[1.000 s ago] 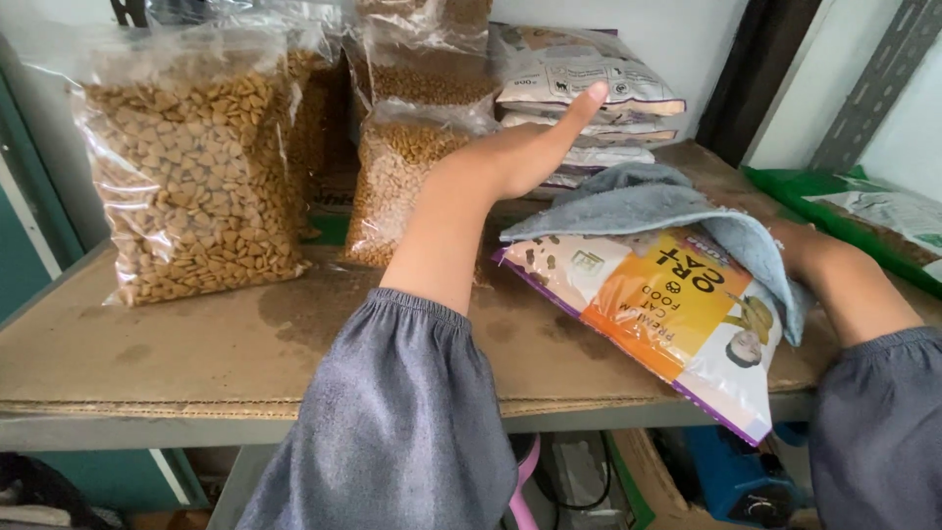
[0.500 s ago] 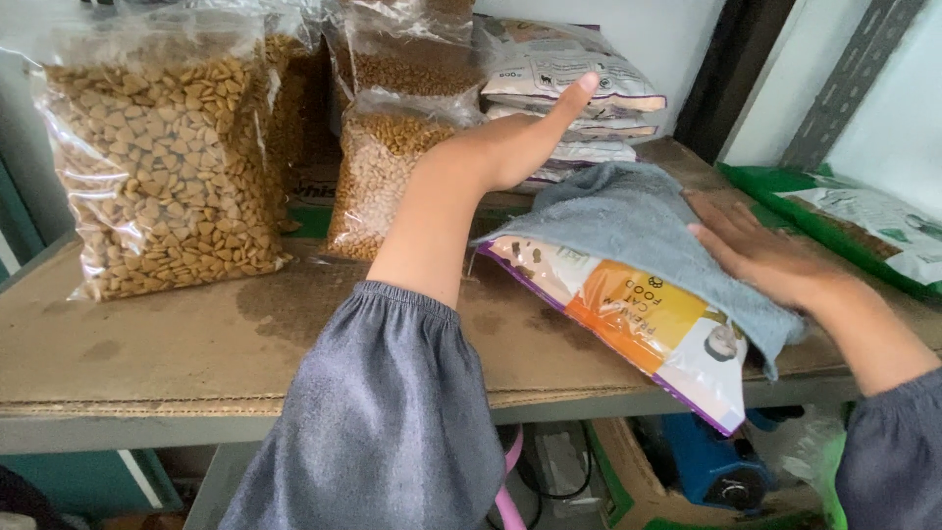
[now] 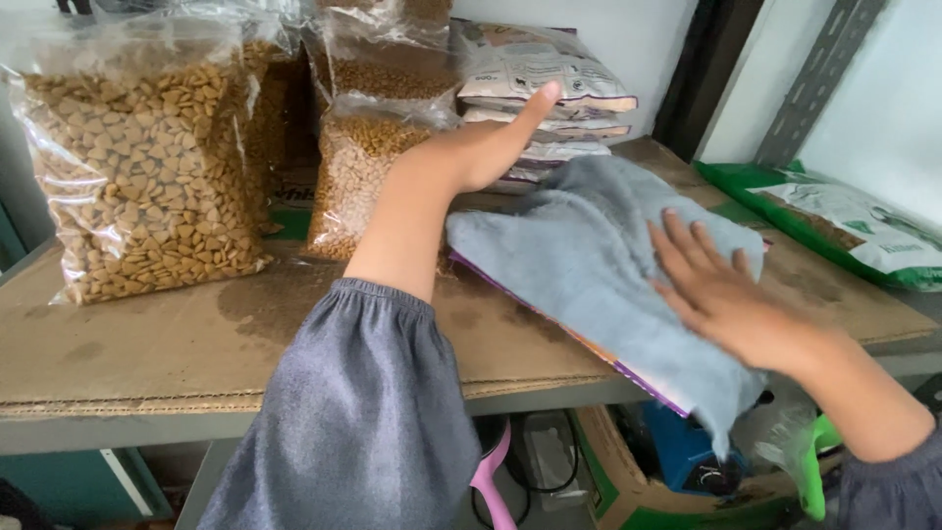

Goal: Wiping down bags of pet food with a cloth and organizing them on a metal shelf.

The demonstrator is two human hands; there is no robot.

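A grey cloth (image 3: 599, 260) lies spread over a flat printed bag (image 3: 579, 339) on the shelf, covering almost all of it. My right hand (image 3: 721, 290) presses flat on the cloth near its right side, fingers apart. My left hand (image 3: 491, 142) reaches forward over the bag's far end, fingers straight, its tips touching a stack of flat grey pouches (image 3: 545, 88). My left forearm is bare above a grey sleeve (image 3: 353, 422).
A big clear bag of tan pellets (image 3: 147, 167) stands at the left, smaller clear pellet bags (image 3: 363, 167) behind it. A green bag (image 3: 834, 221) lies at the right. The shelf is lined with brown cardboard (image 3: 147, 334). Boxes and a blue object sit below.
The cloth has been drawn across the printed bag, hiding its orange face. My right hand slid left and down over the cloth. The left hand has stayed at the pouch stack.
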